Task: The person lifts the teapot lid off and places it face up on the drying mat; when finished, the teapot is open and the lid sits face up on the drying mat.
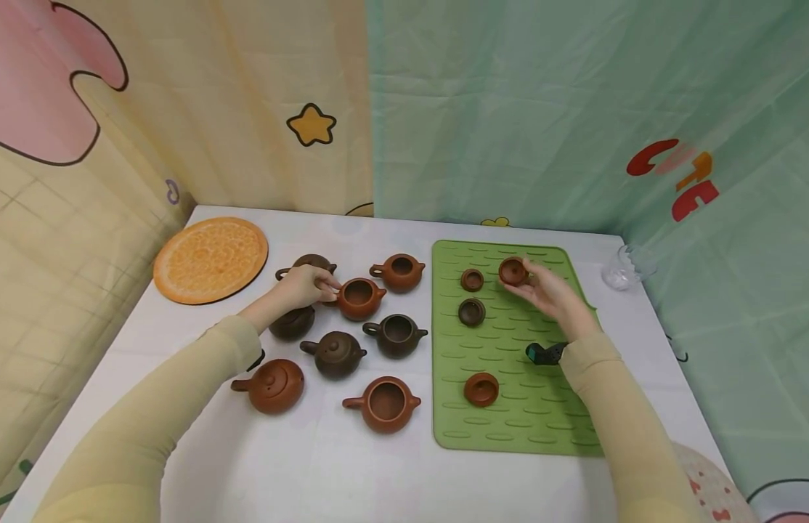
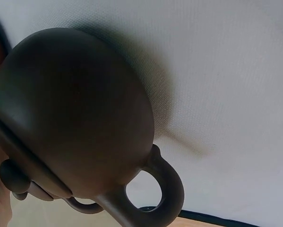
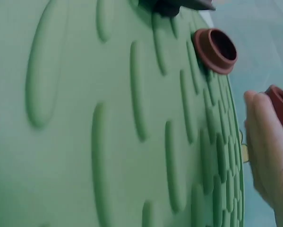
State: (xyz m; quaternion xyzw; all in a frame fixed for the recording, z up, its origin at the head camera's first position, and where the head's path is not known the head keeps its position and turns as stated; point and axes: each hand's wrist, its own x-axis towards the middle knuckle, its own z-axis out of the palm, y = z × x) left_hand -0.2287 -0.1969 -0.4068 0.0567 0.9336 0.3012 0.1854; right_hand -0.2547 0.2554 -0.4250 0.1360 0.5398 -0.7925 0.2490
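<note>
My left hand pinches the handle side of a reddish-brown clay teapot, which has no lid on. A lidded dark brown teapot lies just below that hand, partly covered by it; a dark teapot fills much of the left wrist view. Over the green mat, my right hand holds a reddish-brown teapot lid, its hollow underside showing in the head view. Left of it on the mat are a small reddish lid and a dark lid.
Several more teapots stand on the white table, among them an open dark one and an open reddish one. Another lid lies low on the mat. An orange round mat is far left, a clear glass object far right.
</note>
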